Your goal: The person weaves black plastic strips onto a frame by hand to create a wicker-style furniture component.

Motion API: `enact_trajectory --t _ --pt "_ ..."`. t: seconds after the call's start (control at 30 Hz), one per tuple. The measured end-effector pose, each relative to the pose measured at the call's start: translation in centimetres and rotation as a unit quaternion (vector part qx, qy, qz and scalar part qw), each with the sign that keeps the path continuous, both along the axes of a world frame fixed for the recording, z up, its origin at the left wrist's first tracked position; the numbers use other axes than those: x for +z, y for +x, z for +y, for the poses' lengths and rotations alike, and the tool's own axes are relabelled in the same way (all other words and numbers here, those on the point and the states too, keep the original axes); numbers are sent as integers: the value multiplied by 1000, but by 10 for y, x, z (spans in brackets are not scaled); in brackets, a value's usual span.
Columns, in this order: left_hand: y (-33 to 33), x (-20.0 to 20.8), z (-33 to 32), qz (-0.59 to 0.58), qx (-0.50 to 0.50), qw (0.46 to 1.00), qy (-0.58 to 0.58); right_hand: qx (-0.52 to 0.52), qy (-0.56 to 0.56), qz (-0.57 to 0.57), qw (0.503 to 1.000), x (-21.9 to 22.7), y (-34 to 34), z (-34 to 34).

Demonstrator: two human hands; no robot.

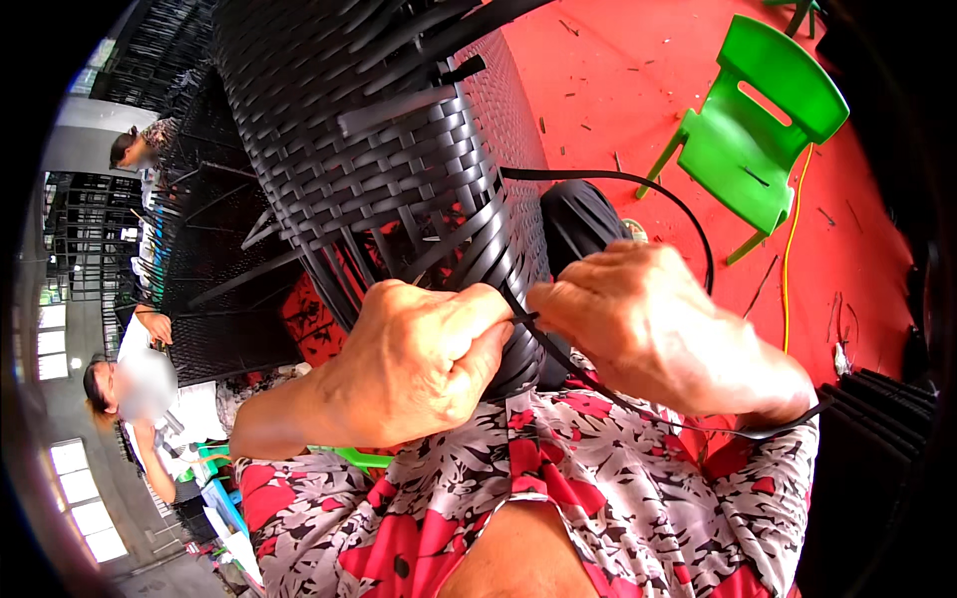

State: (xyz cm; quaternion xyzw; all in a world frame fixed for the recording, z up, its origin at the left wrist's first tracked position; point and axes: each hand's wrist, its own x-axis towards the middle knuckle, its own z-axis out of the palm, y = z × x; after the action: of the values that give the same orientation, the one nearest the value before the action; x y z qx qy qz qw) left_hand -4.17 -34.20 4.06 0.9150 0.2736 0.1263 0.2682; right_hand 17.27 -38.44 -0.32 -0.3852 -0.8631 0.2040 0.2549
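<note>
In front of me stands a black woven wicker piece of furniture [389, 164], its lower edge partly unwoven with loose strips hanging. My left hand [424, 354] is closed at this edge, thumb and forefinger pinching a flat black weaving strip [563, 359]. Just to the right, my right hand [638, 319] pinches the same strip close to the left fingertips. One length of it trails under my right wrist toward the right. Another black strand [653, 179] loops out from the weave behind my right hand. The fingertips' exact grip is partly hidden.
A green plastic chair [763, 125] stands on the red floor [608, 80] at the far right, with strip scraps scattered around. A yellow cord [795, 249] runs beside it. Black woven pieces [224, 239] and two other people are at the left. Dark slats [877, 419] lie at right.
</note>
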Motion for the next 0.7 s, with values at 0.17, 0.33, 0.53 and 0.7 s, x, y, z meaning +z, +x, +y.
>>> enact_trajectory --t 0.17,0.33,0.53,0.7 --pt "-2 -6 -3 14 -6 1000 2 -9 33 114 993 -20 -20 -4" --pt "-6 11 -4 -24 -1 1000 0 1 10 198 980 -27 -24 -7" --pt "-26 9 7 -68 151 966 201 -93 -45 318 943 -26 1 7" --pt "-34 -2 12 -46 185 939 285 -109 -3 299 948 -30 -1 20"
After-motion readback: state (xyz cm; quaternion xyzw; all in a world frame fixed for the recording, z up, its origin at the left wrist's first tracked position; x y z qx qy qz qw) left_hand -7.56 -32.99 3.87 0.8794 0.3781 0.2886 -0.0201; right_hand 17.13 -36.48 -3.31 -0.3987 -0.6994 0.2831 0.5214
